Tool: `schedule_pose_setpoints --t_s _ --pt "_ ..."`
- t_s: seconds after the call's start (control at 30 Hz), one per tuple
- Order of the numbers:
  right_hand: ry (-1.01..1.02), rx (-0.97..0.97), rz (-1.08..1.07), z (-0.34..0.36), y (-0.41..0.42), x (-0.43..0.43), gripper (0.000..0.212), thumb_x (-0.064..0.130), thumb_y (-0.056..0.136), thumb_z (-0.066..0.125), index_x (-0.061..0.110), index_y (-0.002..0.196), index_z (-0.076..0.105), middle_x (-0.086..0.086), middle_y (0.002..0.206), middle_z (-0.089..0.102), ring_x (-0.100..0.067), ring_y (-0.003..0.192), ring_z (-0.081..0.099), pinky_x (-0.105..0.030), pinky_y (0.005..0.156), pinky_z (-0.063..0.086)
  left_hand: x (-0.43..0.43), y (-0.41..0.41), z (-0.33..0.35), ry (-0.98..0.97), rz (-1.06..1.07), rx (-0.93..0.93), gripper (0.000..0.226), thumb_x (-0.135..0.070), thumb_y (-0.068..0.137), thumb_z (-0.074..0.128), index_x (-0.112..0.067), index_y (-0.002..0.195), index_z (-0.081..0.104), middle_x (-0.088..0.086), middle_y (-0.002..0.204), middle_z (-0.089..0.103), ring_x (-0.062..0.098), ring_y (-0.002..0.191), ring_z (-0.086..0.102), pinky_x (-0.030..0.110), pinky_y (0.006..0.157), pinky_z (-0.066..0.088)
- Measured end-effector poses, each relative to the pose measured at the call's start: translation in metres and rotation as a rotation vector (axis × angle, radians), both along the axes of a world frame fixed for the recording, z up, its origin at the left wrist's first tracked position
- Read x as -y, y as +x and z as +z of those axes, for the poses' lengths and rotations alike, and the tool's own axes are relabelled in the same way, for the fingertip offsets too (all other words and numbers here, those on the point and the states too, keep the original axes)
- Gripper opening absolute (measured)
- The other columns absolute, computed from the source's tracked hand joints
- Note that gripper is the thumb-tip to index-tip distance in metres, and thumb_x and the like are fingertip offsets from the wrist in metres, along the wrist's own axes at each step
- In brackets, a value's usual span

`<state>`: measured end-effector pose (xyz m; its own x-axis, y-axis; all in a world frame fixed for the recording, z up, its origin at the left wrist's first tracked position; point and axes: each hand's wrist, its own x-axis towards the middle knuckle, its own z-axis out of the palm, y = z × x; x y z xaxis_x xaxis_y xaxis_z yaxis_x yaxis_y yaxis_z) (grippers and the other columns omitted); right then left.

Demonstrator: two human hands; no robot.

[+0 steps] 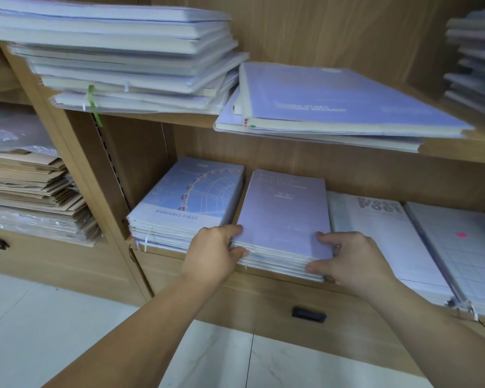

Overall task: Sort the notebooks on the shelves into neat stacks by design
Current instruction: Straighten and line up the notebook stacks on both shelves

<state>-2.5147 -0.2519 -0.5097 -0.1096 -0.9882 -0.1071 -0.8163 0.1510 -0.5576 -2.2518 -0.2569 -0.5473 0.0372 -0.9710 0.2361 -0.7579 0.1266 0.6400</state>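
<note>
Gripping lilac notebook stack (284, 219) w/ both hands, left hand (216, 252) & right hand (350, 257) fingers curled round front corners

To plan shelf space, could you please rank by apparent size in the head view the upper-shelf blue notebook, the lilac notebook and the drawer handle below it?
1. upper-shelf blue notebook.
2. lilac notebook; wide-angle lens and nearness make this gap unsure.
3. drawer handle, smallest.
</note>
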Motion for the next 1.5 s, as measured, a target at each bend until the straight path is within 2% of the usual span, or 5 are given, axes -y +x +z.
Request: schedule_pose_setpoints --t_s 0.3,0.57,1.1,1.3,1.5 --pt "0.061 -0.193 0.054 0.005 0.010 -0.009 0.098 0.051 0.074 0.085 0.035 0.154 0.031 0.002 0.143 0.055 -0.024 0.125 0.056 -0.039 0.091 0.054 -0.012 -0.001 -0.017 0.064 0.065 0.135 0.033 -0.037 0.085 0.072 -0.025 0.073 0.043 -0.005 0.067 0.057 0.021 0.069 0.060 0.031 0.056 0.043" --pt "0.190 -0.226 -0.001 0.004 0.005 -0.003 0.046 0.068 0.075 0.073 0.025 0.087 0.060 0.007 0.085 0.062 -0.014 0.080 0.061 -0.033 0.068 0.052 -0.008 -0.006 -0.013 0.131 0.107 0.158 0.041 -0.046 0.088 0.066 -0.024 0.067 0.038 -0.002 0.072 0.054 0.027 0.076 0.061 0.034 0.064 0.048" --pt "0.288 -0.116 0.017 0.005 0.013 -0.007 0.057 0.065 0.083 0.069 0.010 0.086 0.058 -0.002 0.051 0.068 -0.019 0.042 0.062 -0.038 0.073 0.060 -0.010 -0.005 -0.010 0.210 0.035 0.236 0.040 -0.054 0.095 0.061 -0.023 0.079 0.041 0.000 0.079 0.054 0.027 0.086 0.065 0.032 0.064 0.043" --pt "0.268 -0.013 -0.019 0.001 0.013 -0.008 0.056 0.057 0.081 0.077 0.005 0.089 0.057 -0.009 0.058 0.071 -0.020 0.040 0.059 -0.025 0.044 0.044 -0.007 -0.007 -0.013 0.199 0.038 0.266 0.041 -0.054 0.092 0.066 -0.019 0.085 0.045 0.006 0.087 0.063 0.028 0.086 0.065 0.033 0.064 0.043" --pt "0.246 0.013 0.005 -0.007 0.012 -0.009 0.047 0.048 0.083 0.078 0.005 0.084 0.060 -0.008 0.054 0.069 -0.020 0.040 0.062 -0.026 0.047 0.043 -0.004 -0.005 -0.018 0.184 0.046 0.303 0.040 -0.051 0.090 0.069 -0.019 0.086 0.046 -0.002 0.078 0.054 0.025 0.084 0.065 0.034 0.069 0.051"
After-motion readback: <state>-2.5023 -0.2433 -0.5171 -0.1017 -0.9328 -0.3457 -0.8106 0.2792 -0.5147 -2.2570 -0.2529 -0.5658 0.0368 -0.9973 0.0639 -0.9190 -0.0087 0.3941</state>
